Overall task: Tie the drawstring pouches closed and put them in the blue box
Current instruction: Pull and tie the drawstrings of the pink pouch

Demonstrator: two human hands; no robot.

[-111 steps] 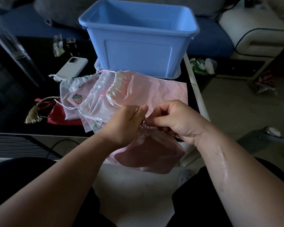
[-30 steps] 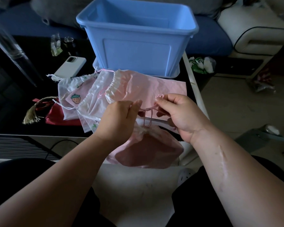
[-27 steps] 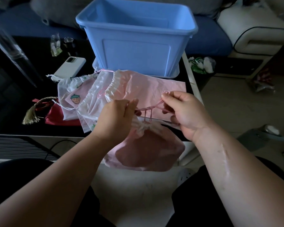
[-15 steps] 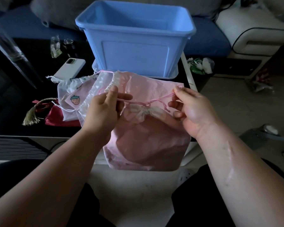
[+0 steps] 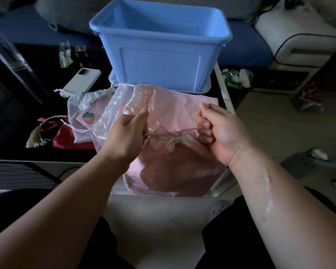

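The pink pouch point(image 5: 175, 171) hangs over the front edge of the table point(image 5: 12, 144), its gathered neck between the person's two hands. The left hand point(image 5: 125, 136) pinches one end of the pink drawstring point(image 5: 173, 133). The right hand point(image 5: 220, 133) has its fingers curled round the other end. The cord is taut, seemingly knotted at its middle. Beyond, more pouches point(image 5: 105, 107) lie on the table, just before the blue box point(image 5: 159, 55).

It was a home living room. A sofa with dark blue cushions point(image 5: 244, 51) ran along the far side, with a white padded armrest point(image 5: 299, 35) at far right. On the left, a glossy black coffee table point(image 5: 17, 113) carried a white-cased phone point(image 5: 81, 79). Pale floor tiles point(image 5: 270, 123) lay to the right.
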